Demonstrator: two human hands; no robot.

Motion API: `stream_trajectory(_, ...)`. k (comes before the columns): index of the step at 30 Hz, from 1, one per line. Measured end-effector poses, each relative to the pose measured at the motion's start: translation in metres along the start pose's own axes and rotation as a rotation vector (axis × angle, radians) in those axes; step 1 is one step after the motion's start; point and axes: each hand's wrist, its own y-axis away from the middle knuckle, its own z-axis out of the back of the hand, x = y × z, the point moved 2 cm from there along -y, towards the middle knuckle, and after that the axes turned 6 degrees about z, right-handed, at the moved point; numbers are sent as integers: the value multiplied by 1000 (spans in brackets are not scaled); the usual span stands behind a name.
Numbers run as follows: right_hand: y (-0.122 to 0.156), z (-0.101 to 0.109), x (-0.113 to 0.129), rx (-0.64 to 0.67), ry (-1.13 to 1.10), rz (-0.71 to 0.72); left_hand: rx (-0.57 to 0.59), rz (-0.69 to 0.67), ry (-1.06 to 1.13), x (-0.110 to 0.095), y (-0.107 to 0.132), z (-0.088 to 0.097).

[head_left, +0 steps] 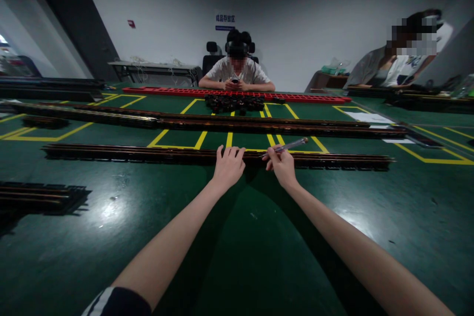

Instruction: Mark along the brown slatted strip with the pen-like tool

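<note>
A long dark rail-like strip (166,154) with thin lengthwise ridges lies crosswise on the green table in front of me. My left hand (227,170) rests on the middle of it, fingers apart over its top. Just to the right, my right hand (283,165) is closed around a slim, clear pen-like tool (294,144). The tool's brownish end points up to the right, and its thin tip slants down toward the strip. Whether the tip touches the strip I cannot tell.
Beyond lie more dark strips (207,121), a pile of small black parts (233,103) and a long red slotted bar (159,91). Another strip bundle (40,197) is at left. Yellow tape marks the green table (252,247). A person (237,71) sits opposite; another (396,61) is at right.
</note>
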Motion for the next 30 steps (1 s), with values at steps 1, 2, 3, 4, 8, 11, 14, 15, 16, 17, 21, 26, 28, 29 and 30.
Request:
stream_trajectory(1,0,0,0,5,3,4,4,-1,1,0,0,0)
stream_trajectory(2,0,0,0,9,7,8,7,2,0,0,0,1)
stream_trajectory(3,0,0,0,12,12,12,9,7,-3,0,0,1)
stream_trajectory(4,0,0,0,14,19,15,13,10,-5,0,0,1)
stream_trajectory(8,0,0,0,25,41,21,26,17,-7,0,0,1)
stream_trajectory(11,0,0,0,33,45,23,23,23,-17,-1,0,3)
stream_trajectory(14,0,0,0,33,56,20,22,27,-28,-1,0,5)
stream_trajectory(15,0,0,0,33,61,18,20,29,-32,-1,0,5)
stream_trajectory(16,0,0,0,33,66,17,17,32,-36,-2,0,6)
stream_trajectory(17,0,0,0,34,70,17,13,33,-40,-2,0,6)
stream_trajectory(21,0,0,-1,23,73,14,-11,35,-56,-1,0,5)
stream_trajectory(26,-1,-1,-1,28,68,14,-14,53,-68,1,0,4)
stream_trajectory(28,-1,-1,-2,37,72,16,-9,62,-64,1,0,5)
stream_trajectory(29,-1,-1,-1,42,75,18,-5,65,-59,1,0,5)
stream_trajectory(30,-1,-1,-1,45,78,21,1,67,-53,0,0,6)
